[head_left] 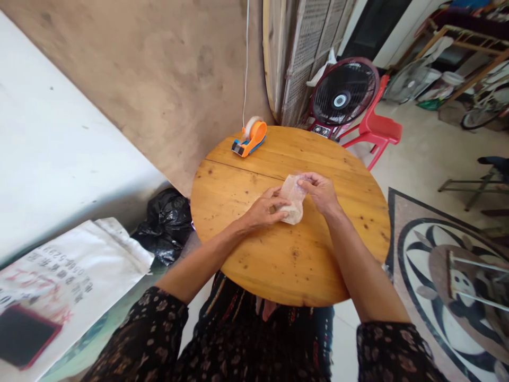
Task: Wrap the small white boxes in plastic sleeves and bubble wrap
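Note:
A small piece of translucent whitish wrap [293, 195], which looks like bubble wrap, is between my two hands above the middle of the round wooden table [270, 265]. My left hand [267, 208] grips its lower left side with thumb and fingers. At the upper right edge, my right hand [318, 192] pinches the wrap between thumb and fingertips. Its lower end is rounded and bulges; whether something lies inside cannot be made out. Near the table's far edge stands an orange and blue tape dispenser [252, 139] with a roll of tape, apart from both hands.
Behind the table are a dark red fan [342, 93] and a red plastic chair [379, 124]. A wooden board [178, 63] leans at the back left. To the left lie a black plastic bag [167, 223] and a white printed sack [87, 265].

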Demonstrator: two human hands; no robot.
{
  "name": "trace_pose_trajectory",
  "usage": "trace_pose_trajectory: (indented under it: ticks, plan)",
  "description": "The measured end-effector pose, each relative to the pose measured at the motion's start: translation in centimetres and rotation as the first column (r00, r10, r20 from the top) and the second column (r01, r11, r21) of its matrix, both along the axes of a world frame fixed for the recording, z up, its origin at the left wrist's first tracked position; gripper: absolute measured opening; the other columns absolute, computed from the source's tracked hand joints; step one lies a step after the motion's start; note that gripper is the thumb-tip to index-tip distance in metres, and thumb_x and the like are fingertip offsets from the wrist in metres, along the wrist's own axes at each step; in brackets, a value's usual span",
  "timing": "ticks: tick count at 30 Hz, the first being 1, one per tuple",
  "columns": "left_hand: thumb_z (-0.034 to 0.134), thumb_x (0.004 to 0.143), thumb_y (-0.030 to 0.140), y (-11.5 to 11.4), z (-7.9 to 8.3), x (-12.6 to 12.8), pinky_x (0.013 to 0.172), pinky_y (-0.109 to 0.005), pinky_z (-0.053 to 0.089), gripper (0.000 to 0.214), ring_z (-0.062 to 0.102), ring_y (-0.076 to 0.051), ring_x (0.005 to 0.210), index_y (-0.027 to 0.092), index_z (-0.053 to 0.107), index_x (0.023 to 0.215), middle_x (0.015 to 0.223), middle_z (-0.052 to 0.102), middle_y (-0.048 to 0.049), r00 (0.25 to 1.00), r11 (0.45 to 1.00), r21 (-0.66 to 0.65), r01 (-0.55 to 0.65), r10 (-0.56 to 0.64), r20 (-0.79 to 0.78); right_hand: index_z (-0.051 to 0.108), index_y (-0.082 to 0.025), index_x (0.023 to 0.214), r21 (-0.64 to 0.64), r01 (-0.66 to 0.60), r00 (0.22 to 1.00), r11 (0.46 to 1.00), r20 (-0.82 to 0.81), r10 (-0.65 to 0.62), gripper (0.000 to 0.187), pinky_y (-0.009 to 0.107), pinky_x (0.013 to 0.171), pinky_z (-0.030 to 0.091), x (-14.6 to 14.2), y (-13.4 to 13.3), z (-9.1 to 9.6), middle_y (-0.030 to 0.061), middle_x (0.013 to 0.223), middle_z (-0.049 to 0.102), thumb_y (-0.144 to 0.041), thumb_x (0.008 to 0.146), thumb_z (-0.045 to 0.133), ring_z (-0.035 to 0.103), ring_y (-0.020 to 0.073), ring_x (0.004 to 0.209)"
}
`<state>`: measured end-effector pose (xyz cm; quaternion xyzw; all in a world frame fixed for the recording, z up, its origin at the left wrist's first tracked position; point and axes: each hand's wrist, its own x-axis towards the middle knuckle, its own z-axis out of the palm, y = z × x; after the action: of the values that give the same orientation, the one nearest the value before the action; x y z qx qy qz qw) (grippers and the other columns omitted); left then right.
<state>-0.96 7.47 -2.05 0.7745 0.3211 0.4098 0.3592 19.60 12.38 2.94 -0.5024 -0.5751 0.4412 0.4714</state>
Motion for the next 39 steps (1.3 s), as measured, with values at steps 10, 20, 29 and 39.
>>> trace_pose_trajectory:
  ticks: [10, 20, 29, 39]
  plan:
    - [0.079, 0.081, 0.040, -0.5, -0.1, 0.1, 0.116, -0.051, 0.042, 0.037, 0.044, -0.035, 0.143, 0.018, 0.076, 0.111, 0.159, 0.036, -0.0178, 0.996, 0.996, 0.092, -0.005, 0.013, -0.085, 0.068, -0.020, 0.079, 0.045, 0.087, 0.994, 0.995, -0.066, -0.084, 0.027, 0.030, 0.066, 0.047, 0.8, 1.5, -0.6, -0.0007, 0.073, 0.066, -0.040, 0.061, 0.076, 0.056, 0.0140, 0.065]
    - [0.055, 0.092, 0.019, -0.5, 0.7, -0.3, 0.119, -0.056, 0.035, 0.029, 0.038, -0.031, 0.145, 0.021, 0.077, 0.110, 0.156, 0.045, -0.0122, 0.985, 0.989, 0.149, -0.015, 0.041, -0.168, 0.066, -0.018, 0.087, 0.031, 0.172, 0.975, 0.985, 0.138, -0.174, 0.027, 0.033, 0.066, 0.051, 1.1, 3.9, -4.1, 0.0028, 0.077, 0.068, -0.038, 0.069, 0.064, 0.060, 0.0172, 0.066]
    - [0.050, 0.093, 0.020, -0.4, 1.0, -0.1, 0.118, -0.048, 0.038, 0.032, 0.048, -0.026, 0.138, 0.017, 0.071, 0.117, 0.140, 0.059, -0.0156, 0.977, 0.996, 0.082, 0.033, -0.015, -0.214, 0.064, -0.016, 0.111, 0.250, 0.272, 0.838, 0.929, 0.413, -0.356, 0.046, 0.044, 0.083, 0.052, 1.8, 3.3, -3.5, 0.0146, 0.116, 0.070, -0.038, 0.070, 0.061, 0.064, 0.0241, 0.087]
    - [0.050, 0.093, 0.024, -0.5, 1.2, -0.1, 0.117, -0.050, 0.039, 0.032, 0.048, -0.028, 0.138, 0.018, 0.070, 0.118, 0.140, 0.058, -0.0155, 0.973, 0.996, 0.079, 0.050, -0.031, -0.228, 0.066, -0.021, 0.087, 0.323, 0.121, 0.784, 0.939, 0.549, -0.290, 0.024, 0.034, 0.071, 0.049, 1.3, -4.2, 2.4, 0.0052, 0.082, 0.071, -0.044, 0.083, 0.059, 0.062, 0.0183, 0.070]
